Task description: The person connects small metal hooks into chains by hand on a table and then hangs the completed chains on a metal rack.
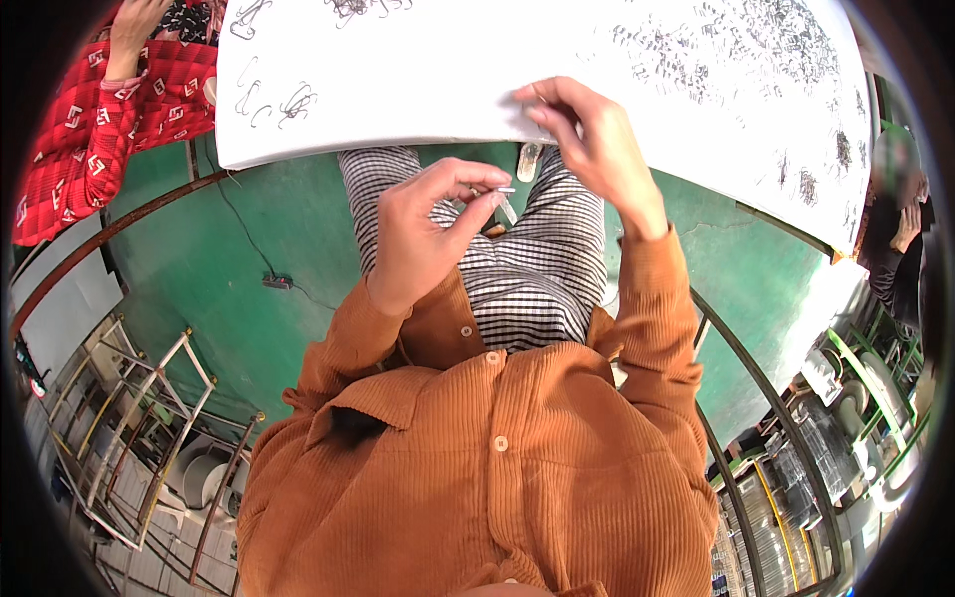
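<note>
My left hand (433,224) is raised above my lap, its thumb and forefinger pinched on a small whitish piece (508,206). A short, pale, narrow part of that piece hangs below the fingertips; its exact kind is too small to tell. My right hand (595,134) reaches over the near edge of the white table (448,90). Its thumb and forefinger are bent toward the tabletop, tips slightly apart, with nothing visible between them. Scattered on the table are small dark curved pieces, thickest in the pile (771,50) at the far right.
Smaller clusters of dark strands (295,102) lie at the table's left. A person in a red patterned sleeve (104,139) sits at the left, another person (900,234) at the right. Metal racks (149,418) stand behind left; a power strip (278,283) with a cable lies on the green floor.
</note>
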Action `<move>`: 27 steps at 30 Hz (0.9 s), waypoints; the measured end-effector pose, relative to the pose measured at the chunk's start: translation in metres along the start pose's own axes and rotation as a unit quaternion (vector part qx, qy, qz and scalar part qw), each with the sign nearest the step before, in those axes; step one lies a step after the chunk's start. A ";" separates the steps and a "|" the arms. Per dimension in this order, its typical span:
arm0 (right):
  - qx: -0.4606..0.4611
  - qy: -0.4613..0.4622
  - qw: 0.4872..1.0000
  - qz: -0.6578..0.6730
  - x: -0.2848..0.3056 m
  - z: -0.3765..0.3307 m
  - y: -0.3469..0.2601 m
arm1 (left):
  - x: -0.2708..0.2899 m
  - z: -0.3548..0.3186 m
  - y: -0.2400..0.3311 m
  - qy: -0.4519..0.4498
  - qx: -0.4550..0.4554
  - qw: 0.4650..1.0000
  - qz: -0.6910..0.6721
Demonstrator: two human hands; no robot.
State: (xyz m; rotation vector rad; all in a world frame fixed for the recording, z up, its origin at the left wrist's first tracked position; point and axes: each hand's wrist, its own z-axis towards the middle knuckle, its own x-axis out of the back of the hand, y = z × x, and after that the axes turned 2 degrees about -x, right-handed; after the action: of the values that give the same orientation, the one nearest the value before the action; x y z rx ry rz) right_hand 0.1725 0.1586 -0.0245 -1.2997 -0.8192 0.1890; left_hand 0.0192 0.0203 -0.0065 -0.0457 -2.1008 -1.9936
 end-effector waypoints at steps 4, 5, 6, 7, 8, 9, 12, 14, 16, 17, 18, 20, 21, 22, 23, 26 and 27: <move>-0.175 0.008 0.948 0.267 -0.010 -0.053 0.008 | -0.010 0.006 -0.008 0.048 -0.043 0.998 -0.027; -0.159 0.027 0.927 0.339 -0.015 -0.058 0.006 | -0.010 0.007 -0.008 0.047 -0.044 0.998 -0.022; -0.163 0.030 0.905 0.392 -0.017 -0.061 0.005 | -0.009 0.007 -0.008 0.047 -0.044 0.998 -0.017; -0.166 0.035 0.881 0.442 -0.018 -0.063 0.004 | -0.009 0.008 -0.007 0.045 -0.046 0.998 -0.014; -0.168 0.044 0.872 0.458 -0.020 -0.064 0.004 | -0.009 0.007 -0.007 0.045 -0.040 0.998 -0.014; -0.170 0.053 0.863 0.474 -0.022 -0.064 0.004 | -0.008 0.007 -0.006 0.035 -0.033 0.999 -0.008; -0.175 0.063 0.860 0.475 -0.023 -0.064 0.004 | -0.009 0.006 -0.001 0.019 -0.020 1.000 0.002; -0.151 0.095 0.872 0.456 -0.029 -0.063 0.004 | -0.010 0.006 0.001 0.020 -0.023 1.000 0.003; -0.162 0.102 0.867 0.461 -0.027 -0.067 0.004 | -0.011 0.006 0.002 0.023 -0.023 0.999 0.000; -0.167 0.104 0.864 0.464 -0.026 -0.069 0.003 | -0.012 0.006 0.002 0.024 -0.022 0.999 -0.004; -0.184 0.107 0.857 0.469 -0.024 -0.069 0.003 | -0.013 0.006 0.002 0.026 -0.021 0.999 -0.007; -0.206 0.088 0.846 0.484 -0.019 -0.071 0.002 | -0.014 0.006 0.004 0.031 -0.018 0.999 -0.013; -0.218 0.079 0.840 0.491 -0.018 -0.072 0.000 | -0.014 0.006 0.005 0.033 -0.017 0.999 -0.015; -0.222 0.076 0.837 0.495 -0.017 -0.072 -0.001 | -0.014 0.006 0.004 0.034 -0.016 0.999 -0.017; -0.219 0.077 0.838 0.494 -0.017 -0.072 -0.002 | -0.014 0.006 0.003 0.035 -0.015 0.999 -0.019; -0.205 0.083 0.846 0.485 -0.019 -0.073 -0.004 | -0.014 0.006 0.004 0.040 -0.018 0.999 -0.017; -0.196 0.088 0.852 0.478 -0.020 -0.073 -0.005 | -0.014 0.006 0.005 0.042 -0.019 0.999 -0.015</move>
State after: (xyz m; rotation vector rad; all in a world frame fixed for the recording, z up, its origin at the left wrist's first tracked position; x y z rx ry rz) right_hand 0.2026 0.0892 -0.0313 -2.0059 0.0292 0.7071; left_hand 0.0333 0.0282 -0.0045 0.0625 -2.0237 -2.0173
